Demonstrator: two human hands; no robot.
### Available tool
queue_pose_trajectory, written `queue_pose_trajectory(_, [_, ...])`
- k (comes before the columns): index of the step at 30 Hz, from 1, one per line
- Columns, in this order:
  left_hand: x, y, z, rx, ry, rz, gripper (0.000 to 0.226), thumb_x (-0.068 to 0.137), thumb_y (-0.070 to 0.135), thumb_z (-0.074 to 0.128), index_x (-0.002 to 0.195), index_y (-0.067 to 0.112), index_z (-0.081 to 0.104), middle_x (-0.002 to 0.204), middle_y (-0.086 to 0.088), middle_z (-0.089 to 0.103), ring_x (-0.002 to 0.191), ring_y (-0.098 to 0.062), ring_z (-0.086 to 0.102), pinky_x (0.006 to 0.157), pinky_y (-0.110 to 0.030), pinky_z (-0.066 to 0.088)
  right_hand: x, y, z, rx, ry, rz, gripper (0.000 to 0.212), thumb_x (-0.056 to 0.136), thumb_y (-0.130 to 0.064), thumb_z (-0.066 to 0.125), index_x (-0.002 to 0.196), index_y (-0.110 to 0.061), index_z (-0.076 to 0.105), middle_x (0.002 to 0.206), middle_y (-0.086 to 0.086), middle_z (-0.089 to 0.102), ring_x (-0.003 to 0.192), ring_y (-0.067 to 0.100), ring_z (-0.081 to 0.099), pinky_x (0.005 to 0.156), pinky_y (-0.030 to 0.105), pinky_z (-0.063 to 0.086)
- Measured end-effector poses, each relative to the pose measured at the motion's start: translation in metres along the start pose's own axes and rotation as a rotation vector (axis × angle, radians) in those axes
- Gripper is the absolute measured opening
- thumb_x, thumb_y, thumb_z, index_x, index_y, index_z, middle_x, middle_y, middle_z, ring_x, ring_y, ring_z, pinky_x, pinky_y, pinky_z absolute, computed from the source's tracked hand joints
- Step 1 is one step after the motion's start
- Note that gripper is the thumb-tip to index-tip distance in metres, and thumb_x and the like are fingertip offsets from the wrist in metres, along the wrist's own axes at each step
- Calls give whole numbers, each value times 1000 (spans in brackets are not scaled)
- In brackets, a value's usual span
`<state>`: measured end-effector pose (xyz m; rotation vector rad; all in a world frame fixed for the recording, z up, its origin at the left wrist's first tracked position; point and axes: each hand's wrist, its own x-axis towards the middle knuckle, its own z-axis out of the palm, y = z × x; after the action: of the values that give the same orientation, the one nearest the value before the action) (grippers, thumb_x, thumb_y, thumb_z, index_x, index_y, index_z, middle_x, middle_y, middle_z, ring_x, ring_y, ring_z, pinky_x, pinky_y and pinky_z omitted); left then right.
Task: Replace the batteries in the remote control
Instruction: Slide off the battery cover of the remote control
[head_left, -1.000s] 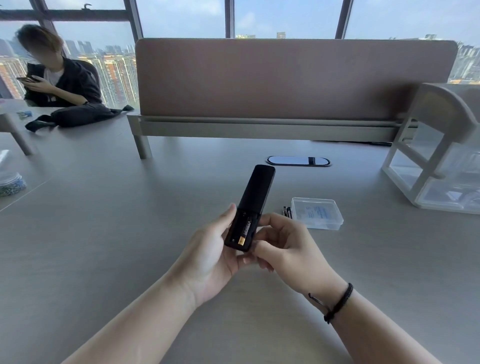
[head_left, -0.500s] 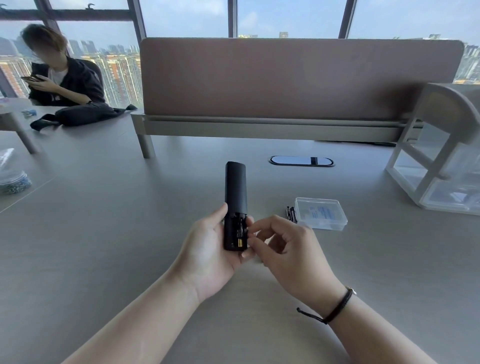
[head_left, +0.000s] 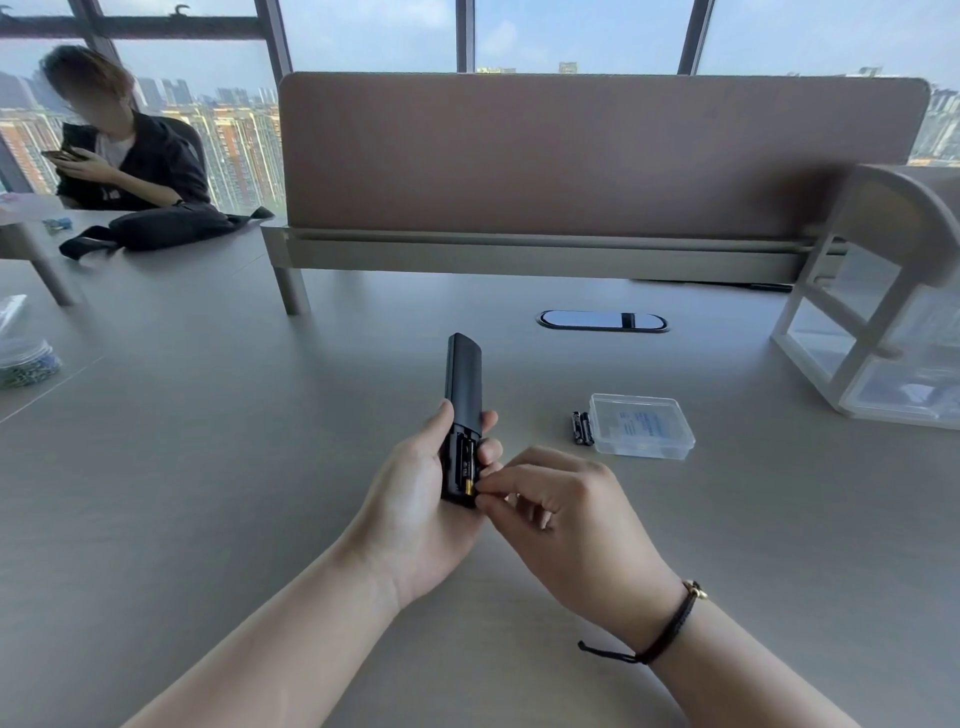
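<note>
Black braided bracelet (head_left: 670, 629), bare forearms

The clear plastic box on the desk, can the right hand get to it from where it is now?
Probably yes. The clear plastic box sits on open desk beyond the right hand, with nothing between them. But that hand's fingertips are busy at the battery in the remote, so it must let go first.

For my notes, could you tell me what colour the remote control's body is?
Black, seen in the head view: the remote control.
</note>
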<state>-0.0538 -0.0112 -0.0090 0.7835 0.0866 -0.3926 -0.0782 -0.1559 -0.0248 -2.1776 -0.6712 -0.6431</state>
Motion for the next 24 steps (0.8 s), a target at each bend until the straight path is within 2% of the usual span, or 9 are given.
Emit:
queue_pose_trajectory(12, [-1, -3, 3, 56, 33, -33, 44, 99, 41, 47, 114, 1, 57, 70, -7, 46, 62, -16, 40, 63, -26, 31, 0, 2, -4, -70, -38, -33, 8, 86, -24, 70, 83, -20, 76, 71, -3, 67, 58, 16, 59, 52, 37, 51])
queue_pose_trajectory(21, [-4, -2, 5, 96, 69, -96, 46, 99, 41, 48, 116, 0, 59, 68, -7, 47, 58, -17, 43, 55, -26, 43, 2, 1, -6, -67, -76, -81, 10, 86, -23, 69, 80, -21, 76, 68, -2, 68, 59, 19, 64, 49, 37, 52])
queue_pose_trajectory(24, [-4, -2, 4, 90, 80, -100, 46, 99, 40, 49, 117, -1, 59, 68, -7, 48, 60, -17, 43, 61, -27, 39, 1, 1, -6, -80, -92, -103, 11, 87, -23, 66, 82, -21, 76, 70, -2, 70, 61, 20, 66, 49, 36, 52])
